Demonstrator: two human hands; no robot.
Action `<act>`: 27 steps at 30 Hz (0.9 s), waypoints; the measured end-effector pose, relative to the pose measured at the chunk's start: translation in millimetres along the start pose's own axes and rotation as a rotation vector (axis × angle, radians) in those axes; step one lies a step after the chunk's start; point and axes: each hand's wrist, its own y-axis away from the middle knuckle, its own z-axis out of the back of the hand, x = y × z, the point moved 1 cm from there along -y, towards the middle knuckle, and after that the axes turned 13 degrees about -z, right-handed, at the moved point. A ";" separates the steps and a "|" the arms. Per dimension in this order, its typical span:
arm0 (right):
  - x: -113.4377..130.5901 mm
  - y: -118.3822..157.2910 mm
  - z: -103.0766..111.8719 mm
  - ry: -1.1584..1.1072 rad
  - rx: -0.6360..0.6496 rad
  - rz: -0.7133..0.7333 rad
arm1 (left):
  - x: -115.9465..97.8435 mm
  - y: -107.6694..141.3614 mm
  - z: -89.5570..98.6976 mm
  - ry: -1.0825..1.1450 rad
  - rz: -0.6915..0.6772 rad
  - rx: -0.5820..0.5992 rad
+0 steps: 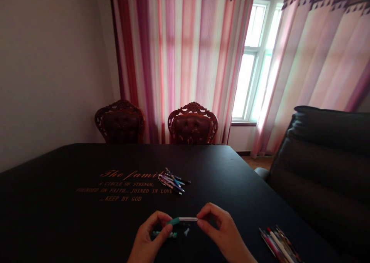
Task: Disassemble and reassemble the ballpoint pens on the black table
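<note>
Near the front of the black table, my left hand (153,232) pinches a green pen barrel (174,221). A thin white refill (187,219) extends from the barrel's right end, and its far tip is between the thumb and forefinger of my right hand (216,224). Beneath my left hand lies a green patterned pen part (170,235), partly hidden by the fingers. A small pale blue-green tip piece (186,231) rests on the table between my hands.
Several pens (173,182) lie in a pile on the black table (115,224) beyond my hands. More pens (279,243) are at the lower right. Two carved chairs stand behind the table, and a dark padded chair (318,170) is at the right.
</note>
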 end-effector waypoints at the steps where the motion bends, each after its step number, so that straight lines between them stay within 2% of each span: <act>1: 0.3 -0.3 0.7 -0.007 -0.005 0.000 | 0.0 0.2 0.1 -0.018 0.000 0.007; 11: -1.9 3.2 -5.1 0.040 -0.014 -0.042 | -4.6 5.4 -2.1 -0.174 -0.046 0.091; 17: 0.1 6.4 -11.7 0.053 0.001 -0.061 | -4.0 8.2 -4.9 -0.193 -0.058 0.070; 27: -3.8 10.6 -27.2 0.032 0.036 -0.081 | -7.5 11.0 -11.1 -0.231 -0.055 0.102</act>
